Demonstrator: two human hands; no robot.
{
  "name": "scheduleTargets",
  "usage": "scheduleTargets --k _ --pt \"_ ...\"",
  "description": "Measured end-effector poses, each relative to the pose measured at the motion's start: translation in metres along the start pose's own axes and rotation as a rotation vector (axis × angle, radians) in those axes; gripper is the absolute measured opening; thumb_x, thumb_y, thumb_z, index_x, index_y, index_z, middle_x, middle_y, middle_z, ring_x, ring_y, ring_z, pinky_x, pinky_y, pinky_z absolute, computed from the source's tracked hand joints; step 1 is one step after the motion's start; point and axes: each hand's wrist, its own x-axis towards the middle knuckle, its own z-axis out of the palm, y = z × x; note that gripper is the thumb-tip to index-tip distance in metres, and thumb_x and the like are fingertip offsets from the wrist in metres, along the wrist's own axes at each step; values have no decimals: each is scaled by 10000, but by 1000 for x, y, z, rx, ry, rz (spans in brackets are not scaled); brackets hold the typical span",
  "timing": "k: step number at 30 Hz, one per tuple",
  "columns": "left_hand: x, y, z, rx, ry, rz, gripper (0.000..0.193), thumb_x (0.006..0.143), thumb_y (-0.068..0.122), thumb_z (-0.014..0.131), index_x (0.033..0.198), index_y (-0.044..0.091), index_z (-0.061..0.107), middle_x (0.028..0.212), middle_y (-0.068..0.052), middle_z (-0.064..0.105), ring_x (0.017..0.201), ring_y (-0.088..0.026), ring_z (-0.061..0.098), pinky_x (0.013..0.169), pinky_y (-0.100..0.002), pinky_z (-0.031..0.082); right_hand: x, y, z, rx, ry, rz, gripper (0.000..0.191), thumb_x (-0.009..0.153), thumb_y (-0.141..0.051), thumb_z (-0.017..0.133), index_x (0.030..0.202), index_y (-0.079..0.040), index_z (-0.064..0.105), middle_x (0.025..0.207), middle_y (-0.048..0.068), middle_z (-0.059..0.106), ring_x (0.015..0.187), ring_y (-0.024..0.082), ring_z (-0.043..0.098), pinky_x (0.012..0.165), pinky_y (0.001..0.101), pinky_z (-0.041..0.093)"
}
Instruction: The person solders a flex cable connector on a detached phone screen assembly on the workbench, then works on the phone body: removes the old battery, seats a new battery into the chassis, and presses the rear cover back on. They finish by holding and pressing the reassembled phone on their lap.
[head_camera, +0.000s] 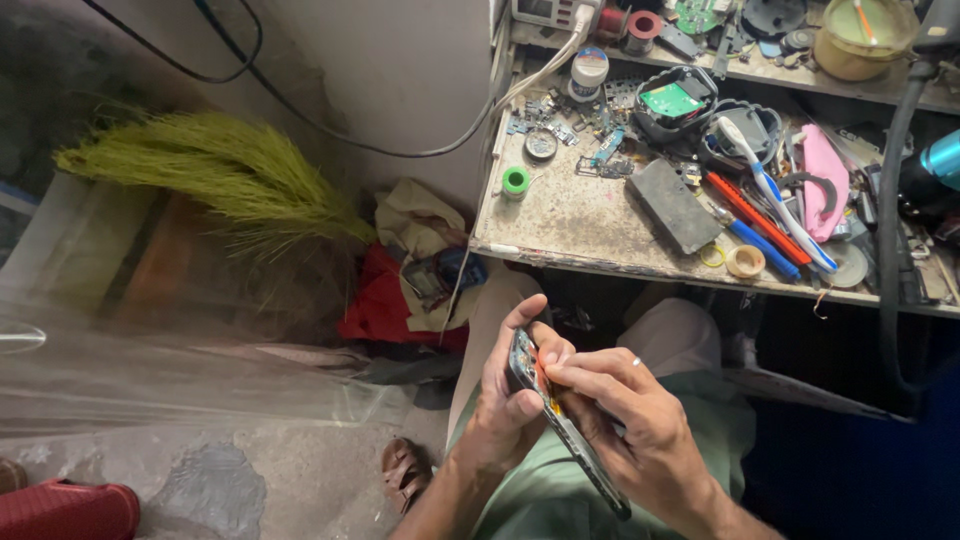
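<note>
My left hand (505, 400) grips an opened phone (560, 420) over my lap; my right hand (640, 420) is closed on its edge, fingertips pinched inside. Yellow tub (862, 40) on the shelf holds an orange stick. Bench (580, 215) is cluttered: screwdrivers (760, 225), tape rolls. Broom (210, 175) leans by the wall.

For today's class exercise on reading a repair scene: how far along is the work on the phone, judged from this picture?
Done: the phone already looks opened, with orange and dark inner parts exposed. In hand: the left hand grips it edge-on over the lap while the right hand presses fingertips into its upper part. Left: it is not closed, and the screwdrivers and loose parts lie unused on the workbench.
</note>
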Motion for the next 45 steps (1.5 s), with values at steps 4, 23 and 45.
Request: scheduleTargets --k 4,23,45 --pt "-1 1 1 15 -24 -15 1086 802 338 940 1584 42 247 1113 -39 479 1138 -183 504 1086 -348 421 -5 3 0 31 16 117 354 843 -17 771 1182 -38 671 1079 91 687 888 169 730 777 276 598" --pt "-1 2 3 46 -9 -18 1090 813 411 920 1579 47 235 1137 -47 477 1362 -282 479 1284 -502 336 3 -1 -11 12 -108 14 328 905 -22 677 1233 -30 669 1080 100 739 1002 227 743 865 307 574" --pt "1 -9 -9 48 39 -168 1060 817 268 926 1588 -14 255 1097 -43 491 1190 -224 544 1099 -396 443 -11 42 -10 259 -101 412 202 859 -78 792 1044 3 793 846 19 780 749 39 652 645 212 551"
